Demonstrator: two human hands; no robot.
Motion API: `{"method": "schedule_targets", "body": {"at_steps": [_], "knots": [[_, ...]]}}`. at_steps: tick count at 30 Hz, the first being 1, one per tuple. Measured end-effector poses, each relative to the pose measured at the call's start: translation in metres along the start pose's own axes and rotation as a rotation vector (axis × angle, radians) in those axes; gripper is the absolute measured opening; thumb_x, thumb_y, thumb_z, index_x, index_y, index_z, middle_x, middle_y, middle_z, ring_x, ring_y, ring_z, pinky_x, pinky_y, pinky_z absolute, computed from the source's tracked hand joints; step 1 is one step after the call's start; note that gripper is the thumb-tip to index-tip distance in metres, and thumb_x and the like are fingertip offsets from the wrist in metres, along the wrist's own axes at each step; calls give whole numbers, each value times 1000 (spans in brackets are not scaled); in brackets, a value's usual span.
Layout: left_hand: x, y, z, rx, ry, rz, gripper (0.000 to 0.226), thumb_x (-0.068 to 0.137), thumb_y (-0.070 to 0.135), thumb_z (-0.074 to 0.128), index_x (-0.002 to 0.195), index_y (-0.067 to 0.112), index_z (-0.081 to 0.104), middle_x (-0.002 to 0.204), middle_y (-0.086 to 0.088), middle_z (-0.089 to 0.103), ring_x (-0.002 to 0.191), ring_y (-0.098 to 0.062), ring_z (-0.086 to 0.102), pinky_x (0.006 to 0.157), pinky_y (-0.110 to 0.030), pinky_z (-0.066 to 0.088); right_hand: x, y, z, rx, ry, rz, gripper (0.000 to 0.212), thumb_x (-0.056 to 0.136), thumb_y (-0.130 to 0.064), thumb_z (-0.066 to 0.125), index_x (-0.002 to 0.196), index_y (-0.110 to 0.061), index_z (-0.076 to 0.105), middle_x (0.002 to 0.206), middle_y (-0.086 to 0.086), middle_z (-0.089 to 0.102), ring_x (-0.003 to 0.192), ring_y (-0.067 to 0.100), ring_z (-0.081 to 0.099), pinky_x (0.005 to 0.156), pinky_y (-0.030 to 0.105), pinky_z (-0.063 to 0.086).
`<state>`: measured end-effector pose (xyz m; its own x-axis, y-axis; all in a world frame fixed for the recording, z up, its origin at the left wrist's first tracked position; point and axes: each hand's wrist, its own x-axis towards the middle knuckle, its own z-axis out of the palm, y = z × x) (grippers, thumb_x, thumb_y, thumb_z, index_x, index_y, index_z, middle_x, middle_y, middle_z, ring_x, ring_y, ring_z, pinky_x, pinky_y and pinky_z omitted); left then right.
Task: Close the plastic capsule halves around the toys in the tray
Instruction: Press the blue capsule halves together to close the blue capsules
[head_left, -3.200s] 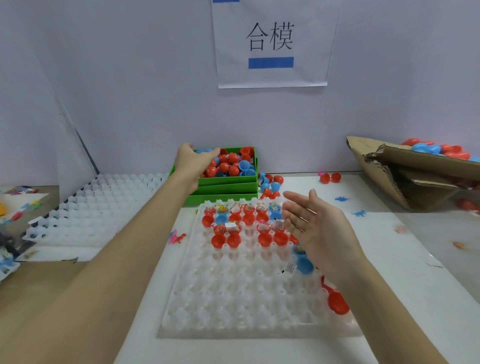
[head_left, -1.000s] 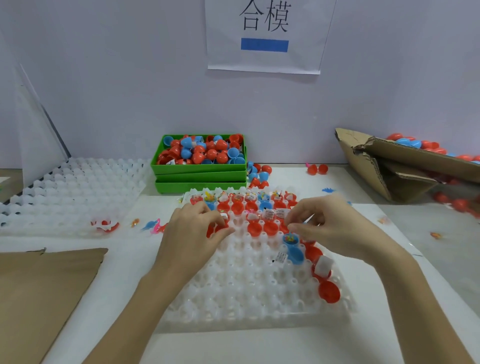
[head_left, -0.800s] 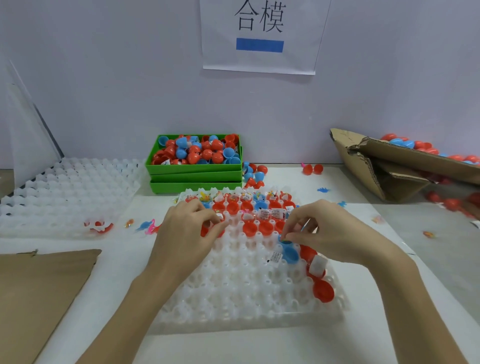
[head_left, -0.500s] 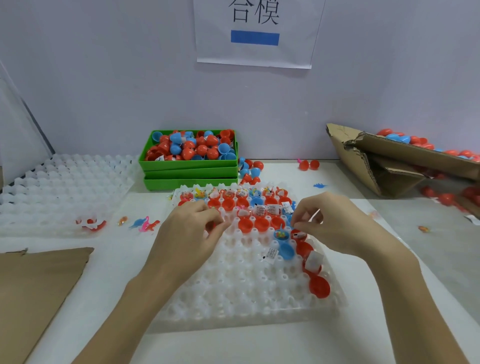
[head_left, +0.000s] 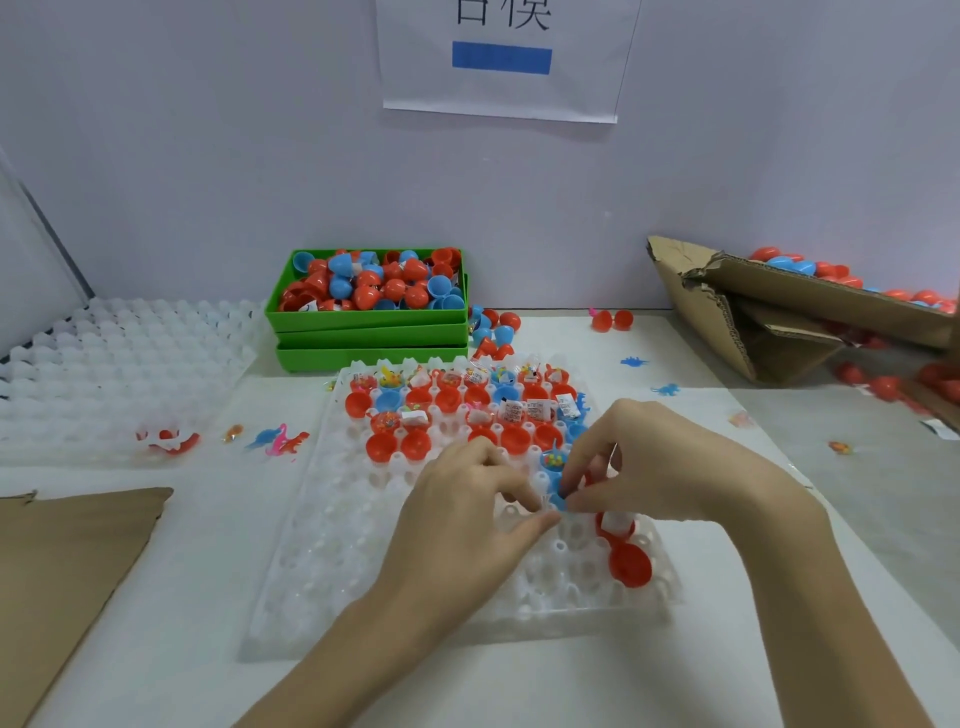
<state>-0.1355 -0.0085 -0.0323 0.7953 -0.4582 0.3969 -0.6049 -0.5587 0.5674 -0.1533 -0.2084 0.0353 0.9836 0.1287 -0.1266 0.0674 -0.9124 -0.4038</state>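
Note:
A clear cell tray (head_left: 363, 571) lies in the middle of the table. Its far rows hold red capsule halves (head_left: 387, 447) and blue ones, several with small wrapped toys in them. My left hand (head_left: 467, 514) and my right hand (head_left: 660, 467) meet over the tray's right part. Both pinch a blue capsule half (head_left: 558, 500) with their fingertips; most of it is hidden. Just behind it sits another blue half with a toy (head_left: 553, 460). Two red halves (head_left: 628, 564) sit in cells below my right hand.
Stacked green bins (head_left: 363, 332) full of red and blue halves stand behind the tray. A second clear tray (head_left: 104, 364) lies at the left, brown cardboard (head_left: 62, 571) at the near left, an open cardboard box (head_left: 779, 322) at the right. Small loose toys (head_left: 280, 441) lie beside the tray.
My left hand has moved right, from the red halves in the tray's middle to the blue half under my right hand. My right hand has come slightly nearer.

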Motion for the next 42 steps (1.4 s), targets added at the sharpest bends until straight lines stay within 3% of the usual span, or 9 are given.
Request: {"method": "schedule_targets", "body": {"at_steps": [7,11,13,19,22,29,34,38,42], "knots": [[7,-3,-14,-223,121,-101,9,90,31,80,83,28,77,84,17,68,81,-3,65,66,-11,48,-1,-7,1,-74,67,-56,6,87,-28,80,92,-32,81,77,-18,64,68,0,58,56,6,41],[14,-9,-28,-407,239,-183,5,90,31,79,88,26,78,84,14,75,81,-3,72,71,-12,55,-3,-12,-6,-42,164,-126,7,88,-29,79,93,-34,79,77,-21,58,82,-16,54,63,3,41],[17,-11,-32,-486,247,-211,3,90,30,79,89,28,78,85,16,76,84,-4,74,74,-12,55,-1,-18,-5,-55,197,-162,9,88,-32,78,96,-35,79,82,-19,59,84,-5,57,68,9,45],[19,-17,-33,-414,279,-231,7,89,30,79,89,24,77,87,13,77,82,-3,75,71,-14,58,6,-34,8,-81,232,-283,11,89,-28,78,97,-34,79,85,-19,58,90,-7,50,74,7,41],[19,-19,-33,-402,267,-251,8,88,25,82,84,20,78,91,15,78,77,-5,75,69,-17,59,9,-38,13,-96,231,-286,14,89,-27,78,101,-35,79,87,-20,56,82,1,53,67,8,43],[21,-23,-39,-435,239,-313,17,83,18,86,72,20,73,89,34,73,75,-2,75,63,-10,54,11,-41,18,-103,265,-295,14,90,-25,77,103,-32,79,89,-12,58,77,4,51,62,14,43],[22,-29,-39,-475,194,-366,26,83,14,86,64,19,68,94,19,76,84,3,73,66,-8,53,9,-44,17,-88,276,-301,18,91,-27,76,108,-32,79,91,-13,56,76,2,50,61,10,38],[24,-33,-45,-592,170,-427,18,82,22,87,74,15,73,61,15,64,64,3,61,62,-7,48,8,-47,17,-92,290,-321,19,92,-26,75,110,-30,79,94,-10,57,76,4,49,62,11,37],[25,-36,-49,-735,146,-476,19,79,25,89,88,10,79,81,-3,71,76,-8,62,72,-21,56,7,-51,17,-85,329,-332,21,92,-27,74,112,-28,79,95,-6,58,80,10,51,69,23,47]]}}
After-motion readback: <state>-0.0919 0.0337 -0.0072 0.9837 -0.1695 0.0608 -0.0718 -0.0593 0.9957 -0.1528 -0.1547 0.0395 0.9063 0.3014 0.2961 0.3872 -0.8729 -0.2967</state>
